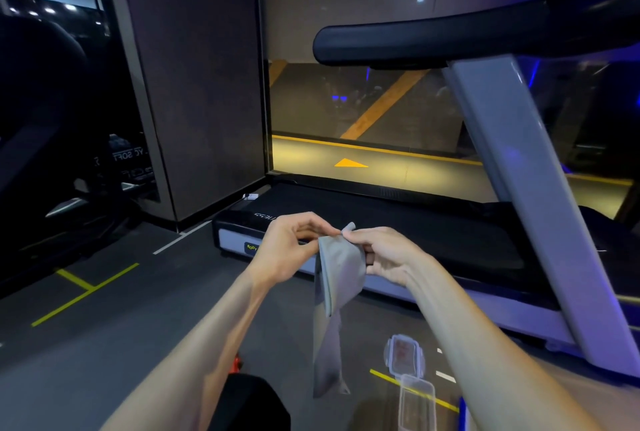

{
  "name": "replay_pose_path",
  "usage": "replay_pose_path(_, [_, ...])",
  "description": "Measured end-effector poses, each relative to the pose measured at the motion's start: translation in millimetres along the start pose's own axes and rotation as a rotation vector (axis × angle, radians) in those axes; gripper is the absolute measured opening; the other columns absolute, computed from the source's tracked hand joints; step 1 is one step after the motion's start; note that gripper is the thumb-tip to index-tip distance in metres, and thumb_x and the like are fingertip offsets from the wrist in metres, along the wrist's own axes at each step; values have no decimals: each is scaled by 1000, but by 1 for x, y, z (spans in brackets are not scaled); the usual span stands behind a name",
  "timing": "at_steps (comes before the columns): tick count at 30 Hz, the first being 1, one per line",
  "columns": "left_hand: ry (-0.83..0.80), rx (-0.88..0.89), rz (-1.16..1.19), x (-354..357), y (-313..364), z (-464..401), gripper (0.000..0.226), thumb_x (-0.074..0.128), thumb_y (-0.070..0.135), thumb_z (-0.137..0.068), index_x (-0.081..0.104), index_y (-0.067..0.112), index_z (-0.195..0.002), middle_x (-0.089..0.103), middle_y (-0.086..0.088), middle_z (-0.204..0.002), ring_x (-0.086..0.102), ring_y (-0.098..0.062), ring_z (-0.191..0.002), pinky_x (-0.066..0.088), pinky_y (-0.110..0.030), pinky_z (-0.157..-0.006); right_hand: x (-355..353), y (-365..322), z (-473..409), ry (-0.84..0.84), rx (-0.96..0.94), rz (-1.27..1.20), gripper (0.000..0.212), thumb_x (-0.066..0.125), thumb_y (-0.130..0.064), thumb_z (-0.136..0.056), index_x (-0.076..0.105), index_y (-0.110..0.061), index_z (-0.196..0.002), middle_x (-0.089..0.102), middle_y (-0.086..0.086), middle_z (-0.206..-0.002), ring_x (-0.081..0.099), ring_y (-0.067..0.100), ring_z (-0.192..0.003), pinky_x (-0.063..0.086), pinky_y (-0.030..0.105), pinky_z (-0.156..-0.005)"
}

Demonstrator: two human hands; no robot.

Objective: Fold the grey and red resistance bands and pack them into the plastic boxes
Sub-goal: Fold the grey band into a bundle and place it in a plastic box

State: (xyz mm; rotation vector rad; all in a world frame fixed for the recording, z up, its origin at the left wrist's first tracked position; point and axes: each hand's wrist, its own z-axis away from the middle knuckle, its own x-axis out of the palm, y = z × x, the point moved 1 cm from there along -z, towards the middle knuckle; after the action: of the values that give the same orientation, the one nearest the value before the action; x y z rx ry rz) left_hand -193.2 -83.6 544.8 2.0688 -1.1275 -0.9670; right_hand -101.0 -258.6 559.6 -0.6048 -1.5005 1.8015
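Closest in, two bare forearms reach forward to where the hands meet at chest height. The left hand (289, 250) and the right hand (388, 257) each pinch the top edge of the grey resistance band (337, 278) between thumb and curled fingers, fingertips almost touching. The band is doubled over at the top, and its layers hang straight down between the wrists, the lower end loose in the air above the floor.

Below the right forearm, two clear plastic boxes (403, 354) lie on the floor, one nearer the body than the other; whether either holds anything I cannot tell for certain. Below the left forearm, a small red shape shows on the floor beside a dark object, too hidden to name. Beyond the hands stands a treadmill (433, 233).

The fold looks barely begun. The risk is that the slick, stretchy layers slide out of line or slip from so light a pinch, giving a crooked bundle too bulky for a box.
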Motion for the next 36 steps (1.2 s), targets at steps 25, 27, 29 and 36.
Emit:
replay_pose_path(25, [82, -334, -158, -11, -60, 46, 22, 83, 28, -84, 72, 25, -103, 73, 9, -87, 71, -11, -73, 57, -26, -69, 27, -55, -7, 24, -39, -61, 6, 72, -15, -92, 74, -15, -86, 71, 3, -80, 63, 15, -74, 55, 36, -78])
replay_pose_path(27, [98, -292, -271, -2, -52, 44, 13, 82, 28, -84, 74, 25, -93, 73, 14, -81, 67, -1, -71, 49, -15, -64, 27, -60, -5, 36, -42, -50, 5, 71, -16, -93, 73, -15, -88, 71, 2, -80, 63, 14, -71, 55, 34, -73])
replay_pose_path(29, [130, -267, -340, 5, -47, 42, 6, 80, 24, -86, 74, 24, -85, 71, 20, -74, 63, 5, -67, 43, -12, -61, 29, -63, -3, 40, -39, -35, 6, 70, -16, -94, 73, -15, -89, 70, 2, -80, 62, 14, -71, 55, 32, -70])
replay_pose_path(36, [360, -313, -354, 17, -46, 37, 14, 80, 34, -83, 68, 30, -77, 69, 20, -74, 65, -1, -66, 56, -35, -66, 24, -77, -1, 75, -56, -37, 10, 67, -17, -96, 71, -16, -88, 67, 2, -82, 58, 13, -70, 54, 30, -70])
